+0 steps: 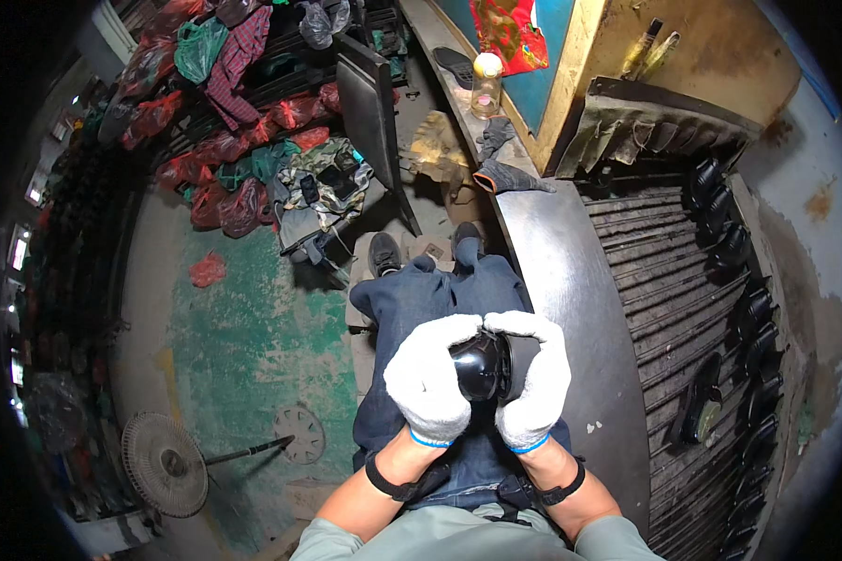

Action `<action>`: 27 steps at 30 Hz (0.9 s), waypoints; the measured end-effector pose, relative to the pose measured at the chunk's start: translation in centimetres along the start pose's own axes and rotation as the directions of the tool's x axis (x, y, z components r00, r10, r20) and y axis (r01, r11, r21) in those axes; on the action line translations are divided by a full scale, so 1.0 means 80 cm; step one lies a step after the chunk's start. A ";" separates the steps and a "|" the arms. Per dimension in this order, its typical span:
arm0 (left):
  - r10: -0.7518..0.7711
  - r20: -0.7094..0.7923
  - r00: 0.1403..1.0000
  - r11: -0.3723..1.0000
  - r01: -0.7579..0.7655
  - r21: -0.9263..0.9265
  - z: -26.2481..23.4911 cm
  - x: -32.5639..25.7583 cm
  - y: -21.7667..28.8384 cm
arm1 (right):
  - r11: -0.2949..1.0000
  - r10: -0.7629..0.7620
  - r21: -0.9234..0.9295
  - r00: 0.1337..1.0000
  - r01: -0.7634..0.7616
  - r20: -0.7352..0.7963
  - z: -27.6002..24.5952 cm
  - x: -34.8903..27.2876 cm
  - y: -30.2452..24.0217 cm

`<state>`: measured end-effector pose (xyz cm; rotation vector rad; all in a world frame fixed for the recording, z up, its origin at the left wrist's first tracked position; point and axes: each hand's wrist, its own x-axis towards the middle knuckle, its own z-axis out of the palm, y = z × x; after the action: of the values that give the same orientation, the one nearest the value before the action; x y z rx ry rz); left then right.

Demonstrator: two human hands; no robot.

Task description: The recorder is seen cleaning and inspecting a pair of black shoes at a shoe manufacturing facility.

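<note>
Grasped from either side by the white-gloved left hand (424, 379) and right hand (541, 379), just above the lap in dark jeans (412, 304): a glossy black rounded piece (475, 369). Lies directly between the palms, with the smooth dome toward the left and a darker rim toward the right. Looks nearer the left hand, close against that palm, with a narrow dark gap showing before the right palm. Cannot tell the long axis for certain, foreshortened from above and partly covered; in the visible part, runs slightly longer away from the body than across. Nearly meeting at the fingertips beyond the piece, set apart at the heels on the near side. Cannot tell how firmly gripped underneath, where hidden. To the right, past the right hand, a metal tabletop (585, 299), with a grey glove (522, 178) at the far part; farther right, a slatted rack (646, 299) bearing a row of glossy black shapes (756, 304). Well apart to the left, a standing fan (166, 465).
</note>
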<state>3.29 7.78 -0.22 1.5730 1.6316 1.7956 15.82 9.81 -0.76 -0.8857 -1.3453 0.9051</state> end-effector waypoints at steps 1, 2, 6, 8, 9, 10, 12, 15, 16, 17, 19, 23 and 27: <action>0.011 0.007 1.000 0.999 -0.011 0.031 0.000 -0.001 0.000 | 1.000 0.013 0.012 1.000 -0.013 -0.001 0.001 0.000 -0.001; 0.010 0.009 1.000 0.999 -0.010 0.032 0.001 -0.001 -0.001 | 0.999 0.026 0.025 1.000 -0.026 -0.002 0.001 0.000 -0.001; 0.019 0.000 1.000 1.000 -0.019 -0.010 0.006 -0.004 -0.003 | 0.999 0.033 0.010 0.999 -0.033 0.007 -0.001 0.001 0.000; 0.022 -0.003 1.000 1.000 -0.022 -0.002 0.009 -0.005 -0.004 | 0.999 0.033 0.042 0.999 -0.033 0.003 -0.002 0.000 0.003; 0.020 -0.006 1.000 1.000 -0.020 0.001 0.009 -0.004 -0.002 | 0.998 0.035 0.043 0.999 -0.035 0.004 -0.002 -0.001 0.004; 0.018 -0.010 1.000 1.000 -0.018 0.003 0.010 -0.004 -0.002 | 0.998 0.031 0.045 1.000 -0.031 0.001 -0.002 -0.002 0.005; 0.020 -0.018 1.000 1.000 -0.020 0.011 0.013 -0.005 -0.003 | 0.998 0.030 0.047 1.000 -0.030 -0.001 -0.003 -0.003 0.008; 0.020 -0.037 0.999 1.000 -0.020 0.009 0.016 -0.006 -0.005 | 0.998 0.031 0.061 0.999 -0.031 -0.007 -0.003 -0.004 0.011; 0.019 -0.049 0.999 1.000 -0.019 0.002 0.017 -0.007 -0.006 | 0.999 0.023 0.037 1.000 -0.023 0.016 -0.004 -0.002 0.009; 0.016 -0.050 0.999 1.000 -0.016 0.004 0.017 -0.006 -0.005 | 1.000 0.014 0.012 0.999 -0.015 0.039 -0.004 -0.001 0.007; 0.033 -0.067 0.997 0.998 -0.030 0.049 0.018 -0.007 -0.003 | 1.000 0.021 -0.005 0.999 -0.021 0.043 -0.003 -0.004 0.006; 0.057 -0.078 0.995 0.991 -0.047 0.123 0.016 -0.015 -0.004 | 1.000 -0.002 0.025 0.999 0.002 0.035 0.006 -0.017 0.013; -0.037 -0.056 0.998 0.997 0.040 0.064 0.005 -0.031 0.001 | 0.998 -0.043 0.045 0.994 0.039 0.099 -0.004 -0.034 0.025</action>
<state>4.60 6.05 -1.55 1.5213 1.7499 1.7978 16.06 8.10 -3.70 -0.7860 -1.4197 0.9538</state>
